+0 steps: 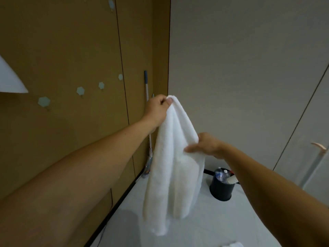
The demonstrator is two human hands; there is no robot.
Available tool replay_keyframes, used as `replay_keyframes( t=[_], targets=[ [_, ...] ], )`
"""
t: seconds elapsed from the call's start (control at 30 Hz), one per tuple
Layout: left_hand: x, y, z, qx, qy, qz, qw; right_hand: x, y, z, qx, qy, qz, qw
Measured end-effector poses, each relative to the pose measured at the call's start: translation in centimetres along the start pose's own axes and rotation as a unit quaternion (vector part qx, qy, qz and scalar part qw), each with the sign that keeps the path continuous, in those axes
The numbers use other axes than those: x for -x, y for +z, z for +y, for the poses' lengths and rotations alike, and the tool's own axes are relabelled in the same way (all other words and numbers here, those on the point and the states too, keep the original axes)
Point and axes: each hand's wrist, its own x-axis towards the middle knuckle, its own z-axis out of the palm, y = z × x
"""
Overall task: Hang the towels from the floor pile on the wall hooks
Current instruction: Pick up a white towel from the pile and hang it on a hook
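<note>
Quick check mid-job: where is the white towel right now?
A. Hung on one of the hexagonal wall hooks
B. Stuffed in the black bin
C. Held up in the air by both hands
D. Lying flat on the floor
C: the left hand grips the top of the white towel and the right hand pinches its edge lower down, so it hangs clear of the wall hooks.

No readable text — not on anything.
</note>
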Motion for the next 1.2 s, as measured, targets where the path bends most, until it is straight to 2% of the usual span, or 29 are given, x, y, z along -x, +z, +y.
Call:
replay_keyframes(
  t=[0.1, 0.2, 0.3, 0.4, 0.53, 0.67, 0.83, 1.03, 1.1, 1.2],
  targets=[
    [-1.5, -2.4, -1.0, -0.062, -0.031, 0.08, 0.994, -1.2, 0.0, 3.0, -0.017, 0.035, -0.014, 0.999],
    [-2.6, -5.7, -2.6, -0.113, -0.054, 0.157, 0.98, -3.1, -0.1, 4.5, 0.04, 0.064, 0.0, 0.997],
    [-2.7, -9.1, -4.1, -0.173, -0.083, 0.191, 0.962, -5.3, -0.6, 4.7, 0.018, 0.066, 0.024, 0.997],
    [-1.9, -11.9, -5.5, -0.238, -0.122, 0.211, 0.94, -7.2, -1.2, 3.5, 0.056, 0.063, 0.041, 0.996],
    [-0.2, -14.7, -6.8, -0.302, -0.175, 0.215, 0.912, -9.4, -1.7, 0.9, 0.037, 0.021, 0.037, 0.998],
    [1.6, -17.0, -7.4, -0.34, -0.181, 0.206, 0.9, -10.9, -1.4, -0.7, -0.056, -0.088, 0.092, 0.99],
    [3.7, -19.1, -7.5, -0.348, -0.231, 0.183, 0.89, -11.4, -0.5, -2.1, -0.174, -0.145, 0.135, 0.965],
    [5.0, -19.5, -7.6, -0.321, -0.271, 0.191, 0.887, -11.6, 0.2, -2.5, -0.23, -0.128, 0.118, 0.957],
    [5.3, -19.4, -7.6, -0.271, -0.299, 0.205, 0.892, -11.7, 0.5, -2.5, -0.26, -0.115, 0.116, 0.952],
    [5.6, -19.1, -7.7, -0.087, -0.328, 0.233, 0.912, -11.7, 0.6, -2.9, -0.342, -0.089, 0.114, 0.928]
  ],
)
